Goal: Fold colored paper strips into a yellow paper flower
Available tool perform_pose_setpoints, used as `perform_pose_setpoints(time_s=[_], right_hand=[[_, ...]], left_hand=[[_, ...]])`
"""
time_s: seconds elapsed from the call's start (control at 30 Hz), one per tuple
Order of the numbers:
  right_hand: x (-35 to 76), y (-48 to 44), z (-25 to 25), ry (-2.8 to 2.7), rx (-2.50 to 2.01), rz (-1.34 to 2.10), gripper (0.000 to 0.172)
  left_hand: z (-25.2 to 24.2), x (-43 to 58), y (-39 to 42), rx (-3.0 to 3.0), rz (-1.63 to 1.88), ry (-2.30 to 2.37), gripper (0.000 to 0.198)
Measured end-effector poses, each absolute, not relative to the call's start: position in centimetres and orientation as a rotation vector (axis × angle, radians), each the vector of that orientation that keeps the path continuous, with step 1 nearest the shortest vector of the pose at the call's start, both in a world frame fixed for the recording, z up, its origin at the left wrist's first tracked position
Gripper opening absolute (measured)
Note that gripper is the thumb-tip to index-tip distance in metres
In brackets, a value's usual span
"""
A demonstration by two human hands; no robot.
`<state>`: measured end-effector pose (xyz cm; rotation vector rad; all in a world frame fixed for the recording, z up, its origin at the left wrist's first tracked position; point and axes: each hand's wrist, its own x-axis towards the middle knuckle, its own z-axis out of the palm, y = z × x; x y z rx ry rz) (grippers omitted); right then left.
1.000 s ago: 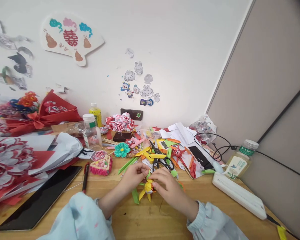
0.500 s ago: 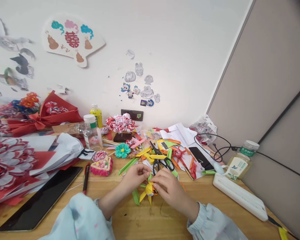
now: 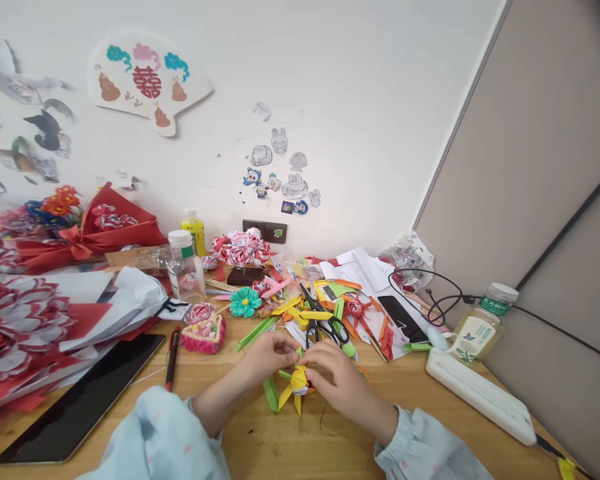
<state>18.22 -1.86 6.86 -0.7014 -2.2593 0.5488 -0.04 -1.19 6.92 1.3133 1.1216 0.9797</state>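
Both hands meet over a small folded paper flower (image 3: 296, 385) with yellow petals and green leaves, low on the wooden desk (image 3: 260, 440). My left hand (image 3: 267, 353) pinches its upper left side with curled fingers. My right hand (image 3: 337, 380) closes on its right side, thumb and fingers pressed to the yellow centre. Pale blue sleeves cover both forearms. Black-handled scissors (image 3: 323, 323) lie just beyond my fingers among coloured paper strips.
A dark tablet (image 3: 80, 400) and a red pen (image 3: 171, 357) lie at the left beside red-and-white paper flowers. A teal paper flower (image 3: 244, 301), bottles, a phone (image 3: 403, 317), a white power strip (image 3: 480, 395) and a drink bottle (image 3: 477, 323) crowd the back and right.
The hands and the flower have shifted only slightly; the fingers keep working at the yellow centre. The view has dipped a little.
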Motion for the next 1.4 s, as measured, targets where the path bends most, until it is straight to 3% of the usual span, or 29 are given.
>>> perform_pose_setpoints(time_s=[1.17, 1.4], right_hand=[[18.18, -1.97, 6.25, -2.325, -0.739, 0.431, 0.018], [18.75, -1.71, 7.02, -2.200, -0.643, 0.461, 0.025]], left_hand=[[7.01, 0.72, -1.65, 1.334, 1.163, 1.173, 0.016], [7.29, -0.02, -1.05, 1.276, 1.270, 1.064, 0.029]])
